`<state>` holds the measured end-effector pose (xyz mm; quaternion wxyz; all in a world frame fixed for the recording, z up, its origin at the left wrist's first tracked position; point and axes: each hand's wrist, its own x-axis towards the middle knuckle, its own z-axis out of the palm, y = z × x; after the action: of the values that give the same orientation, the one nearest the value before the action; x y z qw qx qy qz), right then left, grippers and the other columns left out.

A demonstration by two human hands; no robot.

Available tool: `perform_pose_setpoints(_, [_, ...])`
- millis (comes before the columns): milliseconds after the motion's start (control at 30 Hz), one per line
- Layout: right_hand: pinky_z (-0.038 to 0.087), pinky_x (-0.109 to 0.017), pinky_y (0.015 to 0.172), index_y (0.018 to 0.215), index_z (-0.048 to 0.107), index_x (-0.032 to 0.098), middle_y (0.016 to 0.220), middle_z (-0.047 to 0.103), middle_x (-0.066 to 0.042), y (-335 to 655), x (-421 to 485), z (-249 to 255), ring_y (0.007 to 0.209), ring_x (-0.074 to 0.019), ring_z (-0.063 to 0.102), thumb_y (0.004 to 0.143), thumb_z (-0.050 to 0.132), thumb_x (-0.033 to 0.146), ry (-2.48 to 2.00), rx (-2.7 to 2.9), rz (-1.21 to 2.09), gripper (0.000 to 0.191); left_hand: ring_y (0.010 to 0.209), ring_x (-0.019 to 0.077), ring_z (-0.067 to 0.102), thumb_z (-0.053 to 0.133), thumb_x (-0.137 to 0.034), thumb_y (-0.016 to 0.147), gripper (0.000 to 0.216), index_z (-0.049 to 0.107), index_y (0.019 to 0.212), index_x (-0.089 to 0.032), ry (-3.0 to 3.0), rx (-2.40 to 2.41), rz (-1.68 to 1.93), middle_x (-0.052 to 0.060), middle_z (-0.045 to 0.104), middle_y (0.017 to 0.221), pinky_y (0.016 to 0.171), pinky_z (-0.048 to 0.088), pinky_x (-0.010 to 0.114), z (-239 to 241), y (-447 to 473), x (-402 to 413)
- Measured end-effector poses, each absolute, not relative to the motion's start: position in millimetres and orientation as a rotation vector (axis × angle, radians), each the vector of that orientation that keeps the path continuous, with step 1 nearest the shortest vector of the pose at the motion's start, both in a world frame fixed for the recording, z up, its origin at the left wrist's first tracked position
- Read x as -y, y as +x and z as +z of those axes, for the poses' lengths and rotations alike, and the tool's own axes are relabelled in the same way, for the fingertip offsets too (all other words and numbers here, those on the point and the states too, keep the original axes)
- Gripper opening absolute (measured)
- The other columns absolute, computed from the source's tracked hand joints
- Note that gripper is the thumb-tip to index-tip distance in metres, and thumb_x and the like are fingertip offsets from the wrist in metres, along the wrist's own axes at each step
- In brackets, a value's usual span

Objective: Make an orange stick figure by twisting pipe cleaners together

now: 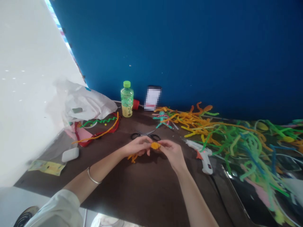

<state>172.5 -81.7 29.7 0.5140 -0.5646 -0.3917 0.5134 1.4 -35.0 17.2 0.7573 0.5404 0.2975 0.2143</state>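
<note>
My left hand (136,146) and my right hand (172,151) meet over the middle of the dark brown table (142,189). Both pinch a small orange pipe-cleaner piece (155,145) between their fingertips. Loose orange ends (133,157) hang below my left hand and touch the table. A silver bangle (92,177) sits on my left wrist. Black-handled scissors (145,135) lie just behind my hands.
A white glue gun (203,154) lies right of my right hand. A big heap of coloured pipe cleaners (236,142) fills the right side. A green-capped bottle (127,99), a plastic bag (87,104), red felt (82,135) and a white case (70,154) are at left. A blue wall (189,47) stands behind.
</note>
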Motion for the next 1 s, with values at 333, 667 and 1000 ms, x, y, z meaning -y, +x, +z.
perform_pose_setpoints(333, [0.051, -0.029, 0.060, 0.069, 0.064, 0.016, 0.063, 0.065, -0.002, 168.3, 82.1, 23.1, 0.057, -0.0142, 0.060, 0.053, 0.075, 0.034, -1.321, 0.897, 1.171, 0.027, 0.049, 0.0077, 0.051, 0.058, -0.037, 0.072, 0.031, 0.063, 0.087, -0.010, 1.485, -0.774, 0.666, 0.000, 0.057, 0.058, 0.051, 0.040, 0.019, 13.2, 2.0, 35.4])
perform_pose_setpoints(667, [0.052, -0.030, 0.062, 0.081, 0.066, 0.018, 0.079, 0.066, -0.004, 169.0, 82.1, 23.3, 0.063, -0.0148, 0.060, 0.061, 0.071, 0.033, -1.309, 1.010, 1.136, 0.026, 0.048, 0.0057, 0.043, 0.046, -0.032, 0.081, 0.041, 0.048, 0.117, -0.014, 1.595, -0.722, 0.736, 0.005, 0.062, 0.075, 0.048, 0.035, 0.018, 11.4, 2.1, 37.6])
perform_pose_setpoints(1000, [0.051, -0.029, 0.059, 0.074, 0.063, 0.018, 0.068, 0.064, -0.001, 168.7, 82.8, 30.7, 0.056, -0.0136, 0.058, 0.059, 0.071, 0.033, -1.326, 1.026, 1.106, 0.023, 0.050, 0.0069, 0.045, 0.045, -0.032, 0.082, 0.034, 0.048, 0.113, -0.016, 1.670, -0.686, 0.733, 0.004, 0.059, 0.076, 0.051, 0.037, 0.019, 7.3, 1.2, 39.4])
